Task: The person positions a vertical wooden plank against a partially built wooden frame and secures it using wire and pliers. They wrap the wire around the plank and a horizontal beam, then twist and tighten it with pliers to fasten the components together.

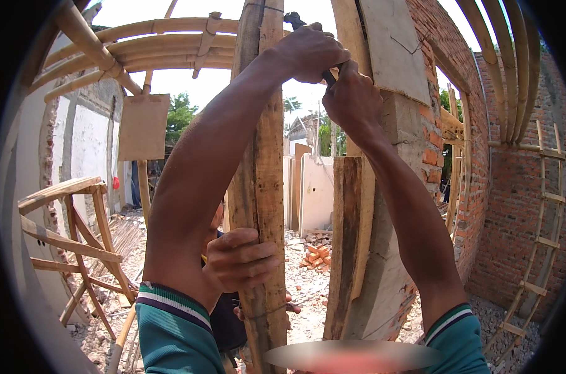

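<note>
Close below, a co-worker's hand [240,258] steadies the upright plank [258,187]; my left hand [311,53] and right hand [351,96], clamped together on dark pliers [295,20] up top, seem mid-tying; wire not yet finished.

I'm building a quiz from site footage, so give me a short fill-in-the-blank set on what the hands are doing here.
1. The left hand and right hand grip a dark tool, both raised ____ head height.
2. The tool is held near the top of an upright ____ post.
3. Lower down, another person's hand grips the same ____.
4. The wall on the right is made of red ____.

Missing words: above; wooden; post; bricks
</note>
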`<action>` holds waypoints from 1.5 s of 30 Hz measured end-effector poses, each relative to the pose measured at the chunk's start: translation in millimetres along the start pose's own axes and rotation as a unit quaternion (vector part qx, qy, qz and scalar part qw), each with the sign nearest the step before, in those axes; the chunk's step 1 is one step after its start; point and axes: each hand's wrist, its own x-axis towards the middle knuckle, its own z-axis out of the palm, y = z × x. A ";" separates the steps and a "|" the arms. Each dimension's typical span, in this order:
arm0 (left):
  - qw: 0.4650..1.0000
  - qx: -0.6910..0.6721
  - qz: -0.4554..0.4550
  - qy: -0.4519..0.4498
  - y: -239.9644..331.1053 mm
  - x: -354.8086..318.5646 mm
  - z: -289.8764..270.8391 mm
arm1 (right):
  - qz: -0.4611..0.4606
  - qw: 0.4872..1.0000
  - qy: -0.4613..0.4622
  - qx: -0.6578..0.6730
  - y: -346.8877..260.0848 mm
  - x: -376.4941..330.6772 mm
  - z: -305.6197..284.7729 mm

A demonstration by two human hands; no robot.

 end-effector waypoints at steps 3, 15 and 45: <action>0.996 -0.034 -0.036 0.074 3.0 3.0 -3.9 | -0.077 0.993 0.075 -0.050 7.3 7.3 -12.7; 0.990 -0.124 -0.060 -0.011 -2.1 -11.4 -14.0 | 0.054 0.998 0.025 -0.012 -25.0 -16.0 5.4; 0.987 -0.012 -0.149 0.060 12.8 30.2 7.2 | -0.175 0.982 -0.015 -0.074 69.4 61.6 -21.1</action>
